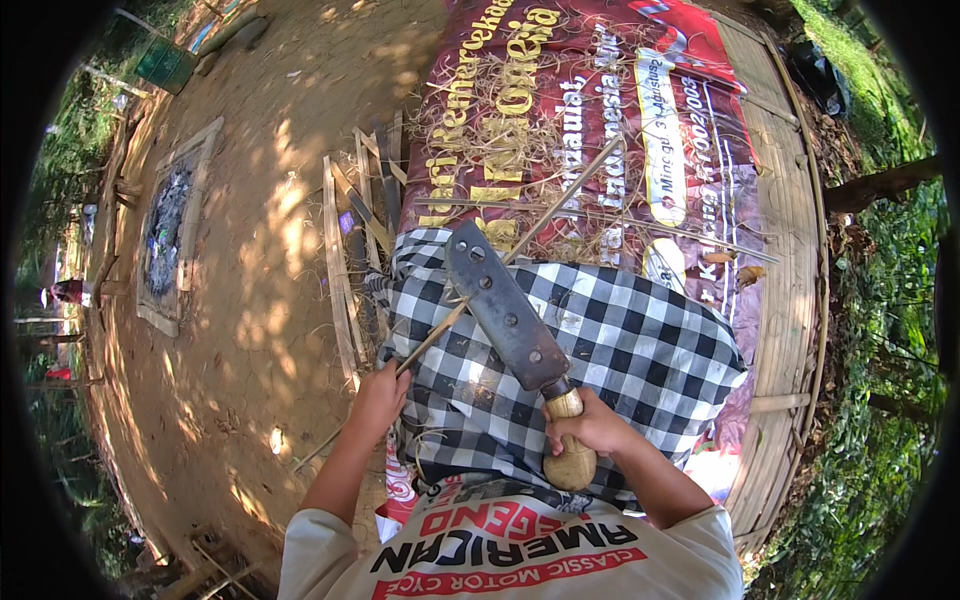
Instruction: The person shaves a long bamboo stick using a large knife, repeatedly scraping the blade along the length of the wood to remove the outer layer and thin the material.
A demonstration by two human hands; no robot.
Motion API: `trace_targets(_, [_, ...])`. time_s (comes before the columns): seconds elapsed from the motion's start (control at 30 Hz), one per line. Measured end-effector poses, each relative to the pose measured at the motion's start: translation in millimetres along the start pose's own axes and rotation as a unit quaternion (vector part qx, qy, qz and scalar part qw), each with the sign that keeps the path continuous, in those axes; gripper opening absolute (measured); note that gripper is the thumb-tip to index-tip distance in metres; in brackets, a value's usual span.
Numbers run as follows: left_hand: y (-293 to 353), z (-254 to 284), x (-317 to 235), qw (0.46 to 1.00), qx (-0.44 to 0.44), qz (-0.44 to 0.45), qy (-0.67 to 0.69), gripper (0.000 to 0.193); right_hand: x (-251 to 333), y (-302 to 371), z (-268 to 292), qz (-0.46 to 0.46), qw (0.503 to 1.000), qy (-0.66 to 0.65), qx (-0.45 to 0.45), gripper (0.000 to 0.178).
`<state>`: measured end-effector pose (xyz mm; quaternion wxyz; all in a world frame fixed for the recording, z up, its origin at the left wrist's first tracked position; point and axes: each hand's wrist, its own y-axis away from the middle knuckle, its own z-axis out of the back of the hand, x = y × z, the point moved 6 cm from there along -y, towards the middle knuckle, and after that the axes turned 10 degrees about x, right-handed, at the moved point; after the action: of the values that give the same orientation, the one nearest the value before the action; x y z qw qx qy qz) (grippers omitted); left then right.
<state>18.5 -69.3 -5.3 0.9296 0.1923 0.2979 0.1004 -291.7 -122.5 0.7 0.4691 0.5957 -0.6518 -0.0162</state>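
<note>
My right hand (588, 424) is closed round the pale wooden handle of a broad cleaver-like knife (505, 312). Its dark blade, with several round studs or holes along it, points up and to the left. In my left hand (381, 400) is a thin bamboo strip (434, 335), running diagonally up to the right and passing under the blade. The strip's lower end sticks out below my left hand. A black-and-white checked cloth (630, 335) covers my lap beneath both hands.
A dark red printed banner (590, 100) strewn with curly shavings (500, 140) covers a bamboo platform (775, 340). Split bamboo pieces (338, 260) lean at the platform's left edge. Further left, a framed ash pit (170, 230) lies in the dirt ground (270, 200). Plants grow at the right.
</note>
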Motion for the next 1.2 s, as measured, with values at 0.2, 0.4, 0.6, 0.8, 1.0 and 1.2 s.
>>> trace_targets(0.2, [1, 0, 0, 0.999, -0.016, 0.0, -0.028, 0.024, 0, 0, 0, -0.004, 0.99, -0.13, 0.051, 0.03])
trace_targets(0.4, [-3, 3, 4, 0.999, 0.021, 0.005, -0.037, 0.021, -39, -11, -4, 0.017, 0.969, -0.222, 0.107, 0.031])
trace_targets(0.6, [-3, 1, -3, 1.0, 0.002, -0.002, -0.023, 0.02, -13, -11, -23, 0.054, 0.956, -0.251, 0.145, 0.029])
trace_targets(0.8, [-2, -5, 5, 1.0, -0.004, -0.004, -0.017, 0.022, 28, -1, 16, 0.161, 0.96, -0.227, -0.021, 0.026])
trace_targets(1.0, [-2, 1, 4, 1.0, 0.019, 0.008, 0.015, 0.023, -16, -13, -1, 0.002, 1.0, -0.009, 0.019, 0.024])
trace_targets(1.2, [1, 0, 2, 1.0, 0.004, -0.009, -0.023, 0.025, -21, -10, -10, -0.002, 0.982, -0.168, 0.081, 0.032])
